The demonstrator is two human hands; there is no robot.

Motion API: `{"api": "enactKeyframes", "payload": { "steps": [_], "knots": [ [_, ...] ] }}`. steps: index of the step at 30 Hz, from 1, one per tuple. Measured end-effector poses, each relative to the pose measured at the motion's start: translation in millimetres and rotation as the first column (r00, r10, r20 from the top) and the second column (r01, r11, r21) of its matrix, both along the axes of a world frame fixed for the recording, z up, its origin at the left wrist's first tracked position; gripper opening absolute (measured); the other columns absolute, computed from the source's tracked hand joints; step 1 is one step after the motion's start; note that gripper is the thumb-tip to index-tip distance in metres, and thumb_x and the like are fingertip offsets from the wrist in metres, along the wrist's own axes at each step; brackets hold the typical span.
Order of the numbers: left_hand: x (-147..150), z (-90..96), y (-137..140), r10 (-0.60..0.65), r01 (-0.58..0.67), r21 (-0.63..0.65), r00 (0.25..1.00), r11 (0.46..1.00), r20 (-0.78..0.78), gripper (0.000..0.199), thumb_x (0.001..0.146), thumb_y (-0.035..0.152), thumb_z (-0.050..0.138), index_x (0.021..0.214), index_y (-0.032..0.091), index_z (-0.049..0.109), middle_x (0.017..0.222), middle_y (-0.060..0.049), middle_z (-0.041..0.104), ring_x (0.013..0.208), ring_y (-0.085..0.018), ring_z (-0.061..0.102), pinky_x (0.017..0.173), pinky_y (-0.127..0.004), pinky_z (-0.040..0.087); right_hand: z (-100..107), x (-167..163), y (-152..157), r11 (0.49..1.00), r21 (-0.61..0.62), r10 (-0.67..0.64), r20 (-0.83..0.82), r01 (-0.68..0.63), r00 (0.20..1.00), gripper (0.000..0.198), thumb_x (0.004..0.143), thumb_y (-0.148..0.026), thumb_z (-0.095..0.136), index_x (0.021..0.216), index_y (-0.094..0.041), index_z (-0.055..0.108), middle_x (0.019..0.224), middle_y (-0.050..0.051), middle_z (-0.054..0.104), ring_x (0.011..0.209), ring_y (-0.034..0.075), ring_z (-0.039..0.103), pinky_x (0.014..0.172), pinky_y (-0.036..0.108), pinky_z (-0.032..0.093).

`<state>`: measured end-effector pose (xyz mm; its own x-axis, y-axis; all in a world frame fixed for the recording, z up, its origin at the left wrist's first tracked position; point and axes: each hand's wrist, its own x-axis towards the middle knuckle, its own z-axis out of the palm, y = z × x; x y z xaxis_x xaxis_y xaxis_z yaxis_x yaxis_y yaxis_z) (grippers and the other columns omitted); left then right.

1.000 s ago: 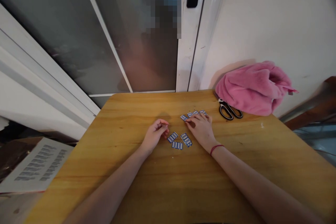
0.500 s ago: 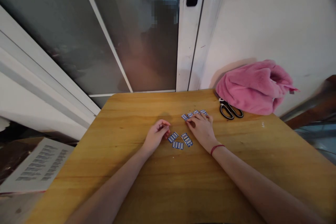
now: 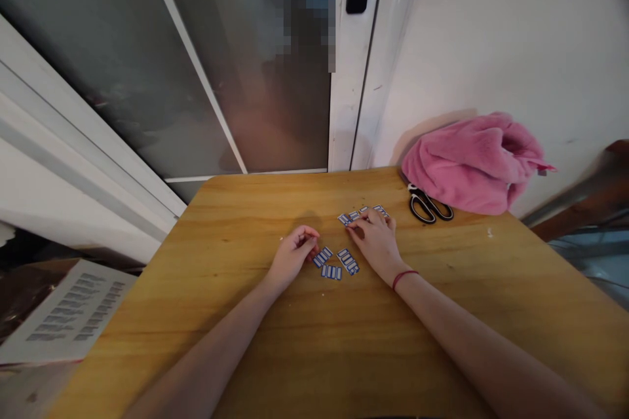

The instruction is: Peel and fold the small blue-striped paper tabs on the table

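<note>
Small flat blue-and-white pieces, like paper cut-outs, lie on the wooden table in two groups. Three of them form the nearer group: a left piece (image 3: pixel 323 257), a bottom piece (image 3: pixel 331 272) and a larger right piece (image 3: pixel 348 262). Behind these runs a slanting row of several more, partly covered by my right hand (image 3: pixel 377 239). Its thumb and fingertips are closed at the row's left-end piece (image 3: pixel 344 219). My left hand (image 3: pixel 293 254) rests beside the nearer group, fingers curled towards the thumb. Whatever may be between those fingers is hidden.
Black-and-white-handled scissors (image 3: pixel 429 205) lie at the back right, against a pink plush cloth item (image 3: pixel 472 160). Beyond the wooden table (image 3: pixel 314 347) stand a glass-paned door (image 3: pixel 265 98) and a white wall. A printed carton (image 3: pixel 73 314) is on the lower left.
The view has shifted very slightly. Both hands keep nearly the same place and pose, with my right fingers still at the back row.
</note>
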<state>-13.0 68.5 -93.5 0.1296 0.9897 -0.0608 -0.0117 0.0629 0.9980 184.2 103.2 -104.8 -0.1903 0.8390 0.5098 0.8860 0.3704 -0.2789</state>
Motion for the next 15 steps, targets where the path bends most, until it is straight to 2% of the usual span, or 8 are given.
{"api": "enactKeyframes", "payload": {
  "steps": [8, 15],
  "knots": [
    [2.1, 1.3, 0.1, -0.006, 0.005, -0.003, 1.0, 1.0, -0.025, 0.017, 0.073, 0.032, 0.056, 0.08, 0.017, 0.053, 0.06, 0.003, 0.055, 0.052, -0.009, 0.049, 0.049, -0.02, 0.036, -0.7, 1.0, 2.0, 1.0, 0.013, 0.015, -0.003, -0.015, 1.0, 0.021, 0.084, -0.031, 0.051, 0.072, -0.024, 0.067, 0.084, 0.004, 0.055, 0.088, 0.02, 0.049, 0.078, 0.038, 0.024],
    [1.5, -0.9, 0.7, -0.013, 0.013, 0.005, 0.999, 1.0, -0.038, 0.016, 0.074, 0.032, 0.055, 0.08, 0.017, 0.053, 0.06, 0.003, 0.056, 0.052, -0.009, 0.049, 0.049, -0.019, 0.036, 2.0, -0.1, 0.0, 0.998, 0.032, 0.043, 0.075, -0.045, 0.996, 0.021, 0.085, -0.031, 0.051, 0.075, -0.025, 0.068, 0.088, 0.005, 0.058, 0.091, 0.022, 0.047, 0.081, 0.041, 0.023]
  ]
}}
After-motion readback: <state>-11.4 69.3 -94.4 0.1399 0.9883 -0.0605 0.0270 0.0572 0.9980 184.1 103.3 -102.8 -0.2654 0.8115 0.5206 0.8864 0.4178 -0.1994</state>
